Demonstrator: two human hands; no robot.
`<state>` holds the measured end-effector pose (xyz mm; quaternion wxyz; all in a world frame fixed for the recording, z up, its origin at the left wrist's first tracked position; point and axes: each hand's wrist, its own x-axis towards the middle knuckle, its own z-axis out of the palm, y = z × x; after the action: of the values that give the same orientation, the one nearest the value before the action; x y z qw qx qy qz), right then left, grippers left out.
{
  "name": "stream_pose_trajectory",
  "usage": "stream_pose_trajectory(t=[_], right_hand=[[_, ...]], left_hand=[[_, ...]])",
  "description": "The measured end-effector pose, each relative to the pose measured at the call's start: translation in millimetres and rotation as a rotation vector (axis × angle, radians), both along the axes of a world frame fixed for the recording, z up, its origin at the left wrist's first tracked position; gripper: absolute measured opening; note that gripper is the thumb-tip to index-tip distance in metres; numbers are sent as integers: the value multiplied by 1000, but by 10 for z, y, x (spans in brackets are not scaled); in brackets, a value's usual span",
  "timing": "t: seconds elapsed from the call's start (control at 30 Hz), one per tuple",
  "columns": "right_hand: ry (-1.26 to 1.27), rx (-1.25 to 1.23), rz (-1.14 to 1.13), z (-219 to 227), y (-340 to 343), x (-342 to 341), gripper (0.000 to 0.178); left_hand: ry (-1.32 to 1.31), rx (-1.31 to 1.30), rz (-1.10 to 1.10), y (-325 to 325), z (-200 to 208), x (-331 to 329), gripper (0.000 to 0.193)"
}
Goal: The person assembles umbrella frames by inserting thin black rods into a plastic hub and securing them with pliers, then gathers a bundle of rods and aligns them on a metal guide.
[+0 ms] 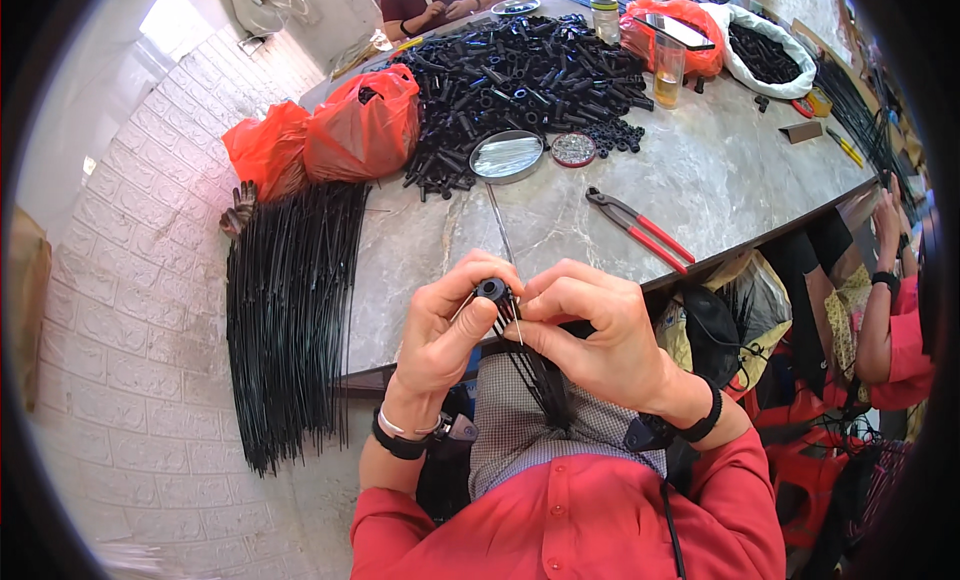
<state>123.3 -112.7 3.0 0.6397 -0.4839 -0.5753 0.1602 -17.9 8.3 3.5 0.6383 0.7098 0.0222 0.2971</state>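
Observation:
Over my lap, my left hand [448, 318] is closed around a black plastic hub [491, 289], its round hole facing up. Thin black ribs [545, 392] fan down from the hub and bunch together at my lap. My right hand [598, 328] is closed beside it, thumb and fingers pinching at the ribs near the hub. A fine silvery wire [518, 330] shows between the two hands; its ends cannot be made out. Beyond my fingers a thin metal rod [500, 220] runs along the table; where it meets my hands is hidden.
A large heap of black tubular parts [520, 75] covers the far table [440, 245], beside red plastic bags [360, 125]. Long black rods [300, 320] overhang the left edge. Red-handled pincers [640, 230], an oval dish [507, 157] and a round tin [573, 150] lie ahead. Other people sit nearby.

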Motion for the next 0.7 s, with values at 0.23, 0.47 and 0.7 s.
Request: stream_pose_trajectory(t=[0.23, 0.47, 0.7], right_hand=[[-134, 85, -125, -18, 47, -65, 15], [-139, 116, -165, -59, 92, -96, 16], [-72, 53, -171, -108, 101, -77, 15]], left_hand=[[-51, -86, 134, -108, -48, 51, 27], [-6, -24, 269, -170, -20, 56, 24], [1, -131, 238, -191, -5, 52, 29]])
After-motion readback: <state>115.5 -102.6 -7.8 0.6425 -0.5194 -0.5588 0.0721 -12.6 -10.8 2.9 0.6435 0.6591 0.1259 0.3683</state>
